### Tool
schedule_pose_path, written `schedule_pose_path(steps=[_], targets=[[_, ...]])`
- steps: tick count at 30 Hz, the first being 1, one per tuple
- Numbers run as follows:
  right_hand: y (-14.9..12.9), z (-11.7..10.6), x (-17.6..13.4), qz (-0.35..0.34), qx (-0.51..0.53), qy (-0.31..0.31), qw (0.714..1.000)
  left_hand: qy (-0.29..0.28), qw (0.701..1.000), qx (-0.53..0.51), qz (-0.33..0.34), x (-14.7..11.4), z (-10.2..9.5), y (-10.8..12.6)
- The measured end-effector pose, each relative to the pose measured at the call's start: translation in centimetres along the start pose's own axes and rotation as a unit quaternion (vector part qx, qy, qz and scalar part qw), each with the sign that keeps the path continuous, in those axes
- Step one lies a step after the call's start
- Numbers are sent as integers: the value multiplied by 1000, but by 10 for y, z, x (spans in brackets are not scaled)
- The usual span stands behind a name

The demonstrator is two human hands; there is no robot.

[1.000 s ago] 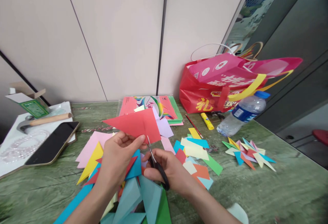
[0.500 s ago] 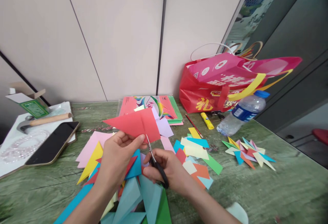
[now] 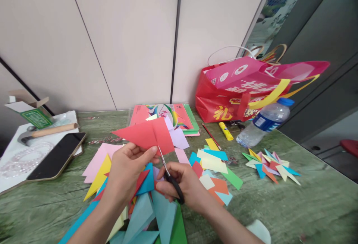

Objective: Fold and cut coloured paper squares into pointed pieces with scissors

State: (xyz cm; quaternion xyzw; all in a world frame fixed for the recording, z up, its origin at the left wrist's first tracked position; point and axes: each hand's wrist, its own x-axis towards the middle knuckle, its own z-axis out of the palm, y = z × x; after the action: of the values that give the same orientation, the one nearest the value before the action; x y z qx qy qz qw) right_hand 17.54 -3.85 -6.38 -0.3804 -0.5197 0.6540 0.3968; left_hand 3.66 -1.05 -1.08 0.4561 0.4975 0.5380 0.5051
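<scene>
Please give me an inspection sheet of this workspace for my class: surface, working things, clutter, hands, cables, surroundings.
Surface: green patterned table, loose paper pieces scattered across it.
Working things: red paper held raised; scissors with tips at its lower edge.
Clutter: hammer and phone at left; glue stick and tilted bottle at right.
Hands: left hand grips the red paper; right hand holds the scissors.
Cables: nothing seen.
Surroundings: pale panels behind; red bag at back right.

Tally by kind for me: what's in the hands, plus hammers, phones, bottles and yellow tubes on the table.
Held scissors: 1
Held red paper: 1
Hammer: 1
Phone: 1
Bottle: 1
Yellow tube: 1
Total: 6
</scene>
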Motion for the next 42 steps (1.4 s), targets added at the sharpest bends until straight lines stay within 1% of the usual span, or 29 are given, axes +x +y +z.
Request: schedule_pose_path(steps=[6, 8, 11, 14, 24, 33, 42], targets=[[0, 0, -1, 0, 7, 3, 1000, -3, 1000, 2, -10, -1, 0, 3], [-1, 0, 0, -5, 14, 12, 1000, -20, 1000, 1, -14, -3, 2, 3], [0, -2, 2, -35, 24, 24, 999, -51, 998, 2, -25, -5, 5, 2], [0, -3, 4, -52, 32, 28, 998, -61, 998, 1, -28, -6, 6, 1], [0, -1, 3, -46, 42, 26, 998, -64, 997, 2, -30, -6, 6, 1], [-2, 0, 3, -26, 43, 30, 998, -62, 998, 19, -26, -6, 5, 2], [-5, 1, 3, -35, 59, 32, 997, -68, 997, 7, -28, -7, 5, 1]])
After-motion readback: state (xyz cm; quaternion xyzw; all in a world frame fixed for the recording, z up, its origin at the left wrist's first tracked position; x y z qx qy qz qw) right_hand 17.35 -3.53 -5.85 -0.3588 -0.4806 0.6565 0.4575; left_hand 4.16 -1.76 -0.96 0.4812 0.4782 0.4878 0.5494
